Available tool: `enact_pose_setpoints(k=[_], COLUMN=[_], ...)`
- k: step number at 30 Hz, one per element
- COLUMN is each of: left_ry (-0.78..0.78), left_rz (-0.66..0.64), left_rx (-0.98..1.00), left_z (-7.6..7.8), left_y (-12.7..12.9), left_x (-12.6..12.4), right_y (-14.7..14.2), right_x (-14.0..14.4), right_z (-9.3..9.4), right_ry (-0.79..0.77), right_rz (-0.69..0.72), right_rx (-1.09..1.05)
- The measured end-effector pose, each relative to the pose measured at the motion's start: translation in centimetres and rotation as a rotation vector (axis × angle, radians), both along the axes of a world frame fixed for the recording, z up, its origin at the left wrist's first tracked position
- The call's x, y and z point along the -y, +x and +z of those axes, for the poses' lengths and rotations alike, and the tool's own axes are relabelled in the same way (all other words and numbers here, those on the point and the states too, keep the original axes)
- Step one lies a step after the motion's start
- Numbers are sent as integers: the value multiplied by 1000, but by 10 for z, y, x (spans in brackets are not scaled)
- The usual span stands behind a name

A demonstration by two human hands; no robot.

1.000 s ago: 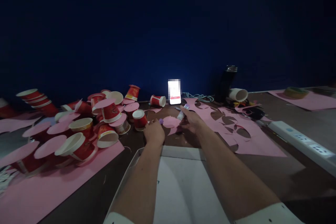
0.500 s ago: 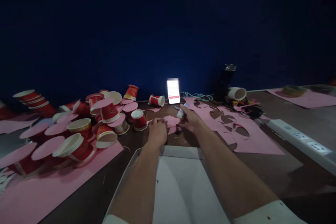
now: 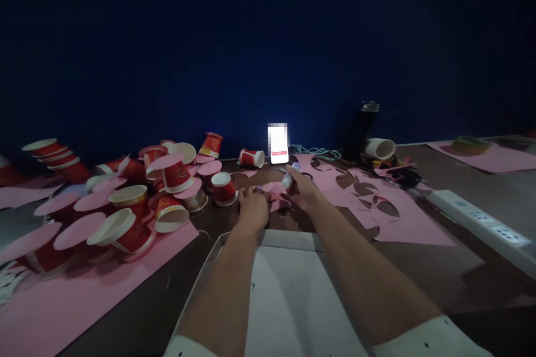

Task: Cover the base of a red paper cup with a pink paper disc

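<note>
— Where are the hands?

— Both are out over the table. The left hand [image 3: 252, 207] rests curled on a pink paper cutout [image 3: 274, 189]; I cannot tell whether its fingers pinch it. The right hand [image 3: 302, 191] is clamped round a small glue stick [image 3: 290, 177], tip angled toward the cutout.

— What could go wrong?

— I'd say the paper is light and could slide or crease under the pressing hand, smearing glue onto the table [image 3: 218, 223]. The red cup [image 3: 223, 188] stands just beside the left hand — a stray knuckle could tip it.

— Any change from a second ago?

— The left hand has slid right onto the cutout, covering most of it; the right has barely moved. The phone [image 3: 278, 143] glows behind as before.
</note>
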State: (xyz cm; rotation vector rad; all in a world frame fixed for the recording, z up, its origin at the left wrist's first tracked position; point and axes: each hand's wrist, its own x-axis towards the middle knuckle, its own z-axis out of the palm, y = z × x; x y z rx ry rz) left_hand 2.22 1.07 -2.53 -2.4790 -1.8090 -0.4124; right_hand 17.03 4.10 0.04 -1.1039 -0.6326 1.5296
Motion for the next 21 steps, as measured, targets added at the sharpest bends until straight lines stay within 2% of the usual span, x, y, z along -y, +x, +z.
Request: enact_pose_setpoints(k=[13,21], left_ry=[-36,11], left_rz=[-25,23], left_rx=[56,52], left_z=[7,9], left_y=[3,5], left_x=[3,5], right_y=[-1,-6], right_x=[-2,0], right_z=[-2,-1], right_ry=[49,61], right_rz=[-6,12], right_rx=[-35,-15])
